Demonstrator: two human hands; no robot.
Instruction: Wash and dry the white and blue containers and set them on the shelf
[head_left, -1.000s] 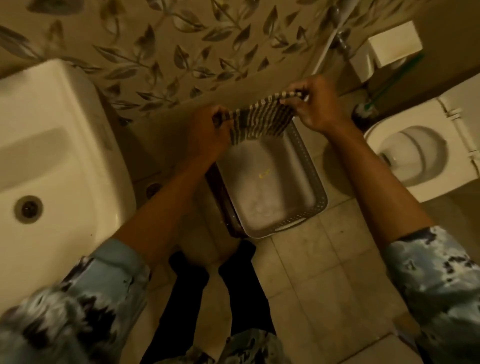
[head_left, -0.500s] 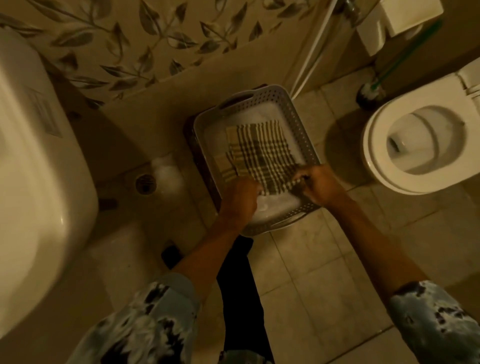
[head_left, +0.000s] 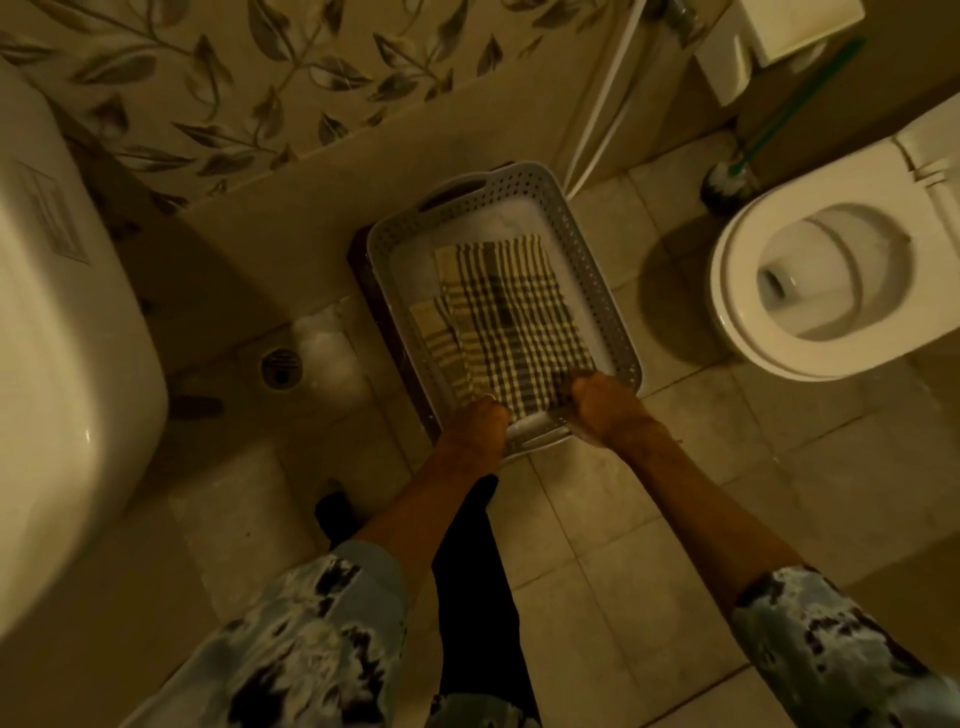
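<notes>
Evidently the drying is getting underway: the white container is sitting on the floor just ahead of the left hand and right hand, which are each gripping the near edge of a checked cloth lying inside it. Shelving is not yet done.

One wide-angle camera, worn on the person's head, looks steeply down at the bathroom floor, close above the white container at centre, sink at frame left, toilet at right.

Perforated matt plastic basket; woven checked cloth; glossy toilet.
</notes>
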